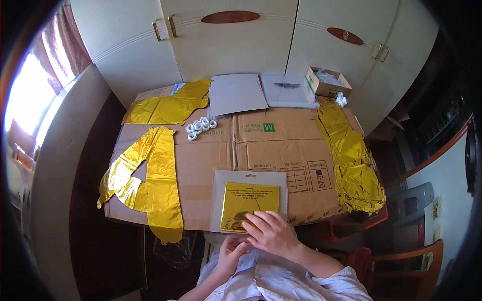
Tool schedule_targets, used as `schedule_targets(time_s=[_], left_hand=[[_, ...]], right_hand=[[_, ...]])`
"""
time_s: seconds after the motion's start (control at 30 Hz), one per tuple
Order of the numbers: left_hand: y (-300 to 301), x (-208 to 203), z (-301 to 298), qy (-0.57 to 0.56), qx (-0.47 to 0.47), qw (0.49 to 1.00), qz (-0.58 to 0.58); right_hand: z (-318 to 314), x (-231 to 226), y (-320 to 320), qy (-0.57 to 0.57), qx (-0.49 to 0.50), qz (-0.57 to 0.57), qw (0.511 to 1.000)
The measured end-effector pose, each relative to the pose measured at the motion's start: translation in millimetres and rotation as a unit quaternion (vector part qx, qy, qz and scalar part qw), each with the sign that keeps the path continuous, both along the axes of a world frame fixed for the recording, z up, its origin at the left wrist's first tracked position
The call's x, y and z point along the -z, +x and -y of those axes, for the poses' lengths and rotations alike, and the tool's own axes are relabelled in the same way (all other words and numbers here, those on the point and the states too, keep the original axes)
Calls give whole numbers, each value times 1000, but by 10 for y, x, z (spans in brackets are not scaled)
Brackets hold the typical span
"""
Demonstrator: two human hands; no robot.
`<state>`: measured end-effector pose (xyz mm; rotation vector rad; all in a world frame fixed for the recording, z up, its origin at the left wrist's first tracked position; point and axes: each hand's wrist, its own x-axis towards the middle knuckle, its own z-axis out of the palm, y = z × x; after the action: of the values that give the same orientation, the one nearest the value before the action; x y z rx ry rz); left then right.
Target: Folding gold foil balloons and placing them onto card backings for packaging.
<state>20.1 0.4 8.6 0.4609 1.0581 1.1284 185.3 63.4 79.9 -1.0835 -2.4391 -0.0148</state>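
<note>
In the head view, I see a gold packet (243,202) on a pale card (218,195) at the middle of the bench (201,165)'s near edge. The right hand (273,233) rests bent fingers on its lower right; the left hand (233,256) curls just below that edge, and I can't tell whether either grips anything. Gold foil shapes line the left (163,175) and right (351,160) edges.

hands (275,235) 2 | packet (250,205) 1 | spread foils (163,175) 3 (layers unclear) | white rolls (192,136) ~8
</note>
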Motion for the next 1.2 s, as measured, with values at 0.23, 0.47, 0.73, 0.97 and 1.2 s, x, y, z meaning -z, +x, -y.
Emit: schedule_targets(time_s=[0.23, 0.47, 0.73, 0.97, 1.2], left_hand=[[-34, 129, -82, 41, 51, 998, 11], [-101, 87, -137, 23, 66, 997, -21], [-131, 54, -170, -2, 65, 998, -24], [-134, 4, -186, -4, 74, 997, -27], [-248, -201, -127, 91, 213, 955, -185]], right_hand=[[-65, 135, -17, 43, 0, 34, 998], [-102, 206, -19, 48, 0, 10, 999], [-130, 118, 91, 26, 2, -10, 1000], [-136, 169, 61, 57, 17, 14, 998], [-178, 220, 92, 62, 19, 19, 998]])
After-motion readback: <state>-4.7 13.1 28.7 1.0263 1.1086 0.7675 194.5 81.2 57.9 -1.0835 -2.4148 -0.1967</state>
